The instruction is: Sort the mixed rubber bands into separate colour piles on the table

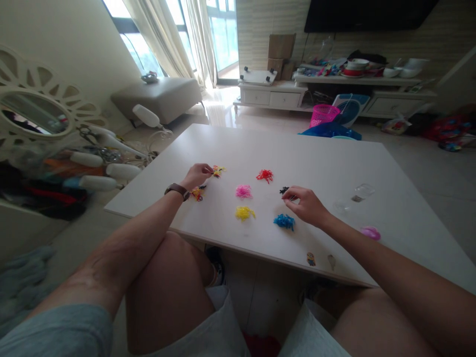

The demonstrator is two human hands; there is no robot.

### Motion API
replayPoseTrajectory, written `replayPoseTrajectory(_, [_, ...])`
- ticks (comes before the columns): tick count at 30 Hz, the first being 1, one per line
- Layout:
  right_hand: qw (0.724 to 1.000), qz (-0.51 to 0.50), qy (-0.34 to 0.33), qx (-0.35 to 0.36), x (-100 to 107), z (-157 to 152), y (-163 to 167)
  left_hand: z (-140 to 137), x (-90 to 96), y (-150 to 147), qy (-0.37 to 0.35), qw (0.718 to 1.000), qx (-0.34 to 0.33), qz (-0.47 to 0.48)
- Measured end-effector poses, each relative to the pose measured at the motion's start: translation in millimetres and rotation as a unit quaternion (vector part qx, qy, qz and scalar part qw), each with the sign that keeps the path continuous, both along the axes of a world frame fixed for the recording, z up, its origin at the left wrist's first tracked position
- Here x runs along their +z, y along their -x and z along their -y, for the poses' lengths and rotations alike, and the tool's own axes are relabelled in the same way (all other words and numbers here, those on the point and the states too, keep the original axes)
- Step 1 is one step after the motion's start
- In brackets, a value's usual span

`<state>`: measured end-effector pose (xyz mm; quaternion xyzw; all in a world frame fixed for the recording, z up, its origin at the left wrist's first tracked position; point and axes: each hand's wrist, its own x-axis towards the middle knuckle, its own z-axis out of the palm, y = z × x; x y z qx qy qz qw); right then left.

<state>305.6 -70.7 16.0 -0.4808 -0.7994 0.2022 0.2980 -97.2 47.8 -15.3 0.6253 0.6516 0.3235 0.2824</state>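
Note:
On the white table [215,144] lie small piles of thin rubber bands sorted by colour: red bands [265,175], pink bands [243,191], yellow bands [244,213], blue bands [284,222] and black bands [283,190]. My left hand [198,174], with a watch at its wrist, pinches at the edge of a mixed-colour pile [218,170]. A second mixed pile [198,193] sits just below that hand. Beside the black bands, my right hand [303,202] has thumb and fingertips closed together; anything between them is too small to tell.
A clear plastic container [362,192] and a pink-purple item [371,233] are to the right. Near the front edge lie a minion figure [311,259] and a small pale item [331,262]. Past the far edge stand a pink basket [323,115] and a TV cabinet [271,96].

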Motion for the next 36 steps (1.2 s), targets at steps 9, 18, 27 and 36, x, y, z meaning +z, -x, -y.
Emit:
replayPoseTrajectory(9, [1.0, -0.004, -0.002, 0.002, -2.8, 0.2, 2.5, 18.5, 27.1, -72.8, -0.017, 0.98, -0.163, 0.115])
replayPoseTrajectory(18, [0.998, -0.027, 0.022, 0.042, -2.0, 3.8, 4.7, 45.4, 26.8, -153.5, 0.027, 0.921, -0.356, 0.154])
replayPoseTrajectory(27, [0.993, 0.0, 0.043, 0.107, -5.8, 7.9, 7.3, 55.8, 19.2, -174.9, 0.033, 0.893, -0.42, 0.161])
replayPoseTrajectory(36, [0.996, 0.033, 0.01, -0.077, -3.2, -12.9, -16.1, 48.8, 18.2, -167.2, 0.041, 0.92, -0.368, 0.128])
